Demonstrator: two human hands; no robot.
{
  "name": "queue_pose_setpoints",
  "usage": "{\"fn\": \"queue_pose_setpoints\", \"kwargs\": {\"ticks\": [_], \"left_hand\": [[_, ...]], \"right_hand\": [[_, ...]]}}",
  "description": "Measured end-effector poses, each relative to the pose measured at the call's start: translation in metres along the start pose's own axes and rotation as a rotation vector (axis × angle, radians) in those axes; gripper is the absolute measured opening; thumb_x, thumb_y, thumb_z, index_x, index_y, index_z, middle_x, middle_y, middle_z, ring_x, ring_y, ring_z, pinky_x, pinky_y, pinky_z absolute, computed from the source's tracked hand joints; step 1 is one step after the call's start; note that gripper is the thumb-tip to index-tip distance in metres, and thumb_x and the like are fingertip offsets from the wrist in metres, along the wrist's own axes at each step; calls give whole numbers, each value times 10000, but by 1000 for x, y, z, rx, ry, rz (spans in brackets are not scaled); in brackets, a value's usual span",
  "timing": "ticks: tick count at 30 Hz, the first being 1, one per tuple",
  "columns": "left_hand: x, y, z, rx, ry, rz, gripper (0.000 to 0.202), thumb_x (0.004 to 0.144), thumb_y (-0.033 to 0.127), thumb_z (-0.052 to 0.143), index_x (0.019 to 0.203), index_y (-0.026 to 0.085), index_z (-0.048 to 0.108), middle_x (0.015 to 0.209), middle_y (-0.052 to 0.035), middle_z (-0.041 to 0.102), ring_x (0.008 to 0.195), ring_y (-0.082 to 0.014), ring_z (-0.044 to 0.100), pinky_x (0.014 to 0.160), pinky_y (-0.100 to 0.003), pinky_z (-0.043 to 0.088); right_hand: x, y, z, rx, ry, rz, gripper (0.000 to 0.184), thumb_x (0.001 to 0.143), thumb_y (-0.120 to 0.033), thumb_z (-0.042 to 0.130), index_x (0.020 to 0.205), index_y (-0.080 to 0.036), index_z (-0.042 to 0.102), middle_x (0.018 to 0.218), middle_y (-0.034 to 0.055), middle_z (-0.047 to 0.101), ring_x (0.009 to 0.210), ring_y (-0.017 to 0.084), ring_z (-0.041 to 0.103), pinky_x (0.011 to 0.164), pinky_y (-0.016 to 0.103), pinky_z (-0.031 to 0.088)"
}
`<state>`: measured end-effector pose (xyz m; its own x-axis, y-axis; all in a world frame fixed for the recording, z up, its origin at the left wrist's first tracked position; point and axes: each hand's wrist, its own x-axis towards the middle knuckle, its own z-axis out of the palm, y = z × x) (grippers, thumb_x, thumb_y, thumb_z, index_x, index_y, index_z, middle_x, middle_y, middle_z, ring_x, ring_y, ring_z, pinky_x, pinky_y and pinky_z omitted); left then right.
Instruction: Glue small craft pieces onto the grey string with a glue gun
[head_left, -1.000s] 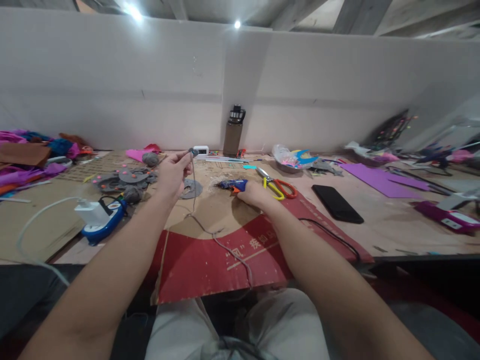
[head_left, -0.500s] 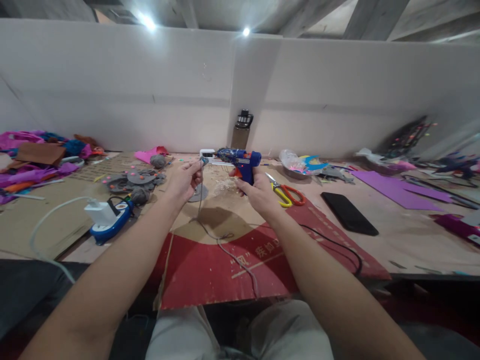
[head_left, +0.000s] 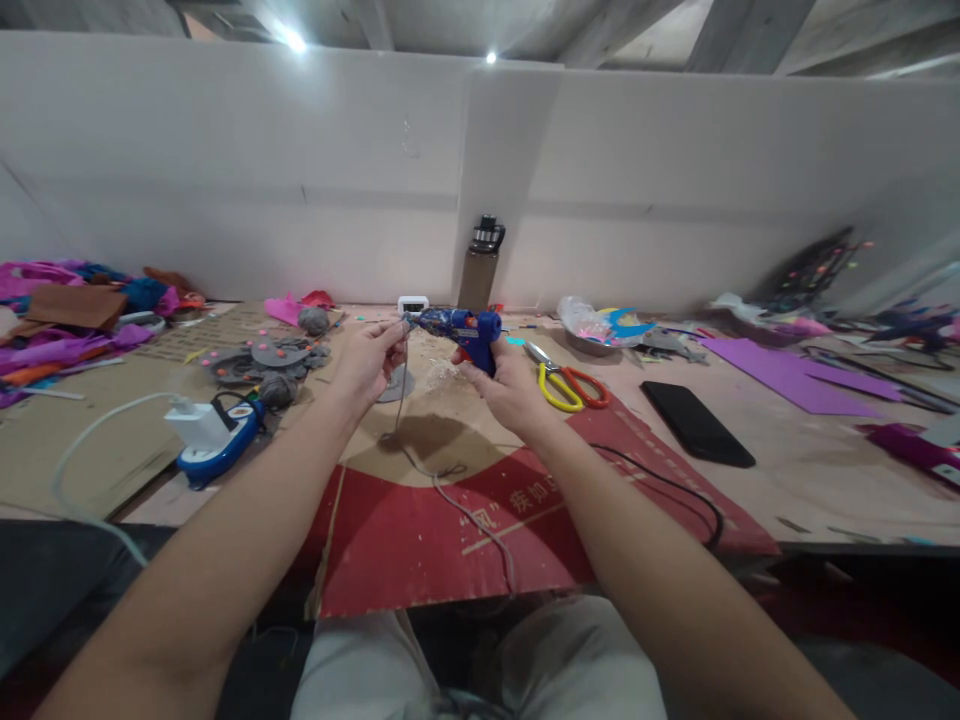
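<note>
My right hand [head_left: 504, 378] is closed round the handle of a blue hot glue gun [head_left: 459, 327], its nozzle pointing left. My left hand [head_left: 381, 358] pinches a grey cord [head_left: 405, 385] near its upper end, where a small bluish piece shows between the fingertips. The nozzle is at those fingertips; whether it touches the piece I cannot tell. The cord hangs down and trails across the red part of a cardboard sheet [head_left: 420, 560]. Below the hands, a grey felt disc [head_left: 395, 386] and a clump of pale glue strands [head_left: 444, 372] lie on the cardboard.
Scissors with yellow and orange handles [head_left: 562, 386] and a black phone [head_left: 697, 424] lie to the right. A blue-and-white power strip [head_left: 217, 448] is at left, near grey felt pieces [head_left: 259, 360]. A bottle [head_left: 480, 268] stands against the back wall. The gun's black cable [head_left: 667, 478] curves rightward.
My right hand has moved the glue gun left and slightly down, bringing its nozzle to my left fingertips. My left hand has hardly moved.
</note>
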<state>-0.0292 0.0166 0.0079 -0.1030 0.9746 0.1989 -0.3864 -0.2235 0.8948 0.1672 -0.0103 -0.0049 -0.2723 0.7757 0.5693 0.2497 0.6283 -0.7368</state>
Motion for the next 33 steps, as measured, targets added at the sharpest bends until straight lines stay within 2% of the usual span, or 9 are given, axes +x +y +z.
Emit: {"fn": "queue_pose_setpoints", "kwargs": {"ticks": [8, 14, 20, 26, 33], "left_hand": [[-1, -2, 1, 54, -59, 66, 182, 627, 196, 741, 593, 130, 575, 552, 36, 453, 477, -38, 386, 435, -153, 316], [0, -1, 1, 23, 11, 86, 147, 628, 170, 740, 604, 128, 601, 554, 23, 486, 480, -39, 400, 445, -152, 320], [-1, -2, 2, 76, -42, 84, 192, 656, 188, 732, 568, 132, 571, 544, 26, 456, 477, -44, 386, 441, -161, 312], [0, -1, 1, 44, 5, 93, 157, 644, 178, 734, 601, 132, 591, 553, 25, 479, 480, -46, 401, 451, -166, 314], [-2, -1, 2, 105, -25, 95, 180, 643, 197, 734, 584, 135, 575, 530, 34, 454, 470, -47, 388, 450, -172, 316]], "right_hand": [[0, 4, 1, -113, 28, -47, 229, 833, -256, 517, 1054, -209, 553, 932, 58, 640, 800, 185, 571, 773, 366, 456], [0, 0, -1, -177, 20, -64, 224, 822, -249, 515, 1039, -211, 557, 920, 59, 639, 782, 194, 562, 758, 377, 459], [1, 0, -1, -191, 21, -72, 226, 823, -251, 510, 1040, -206, 553, 954, 70, 638, 819, 206, 566, 772, 384, 458], [0, 1, -1, -187, 3, -56, 233, 826, -256, 512, 1051, -210, 552, 943, 68, 635, 802, 199, 563, 762, 379, 459], [0, -1, -1, -202, 20, -55, 206, 824, -250, 520, 1023, -213, 561, 937, 63, 635, 813, 199, 565, 779, 382, 460]]}}
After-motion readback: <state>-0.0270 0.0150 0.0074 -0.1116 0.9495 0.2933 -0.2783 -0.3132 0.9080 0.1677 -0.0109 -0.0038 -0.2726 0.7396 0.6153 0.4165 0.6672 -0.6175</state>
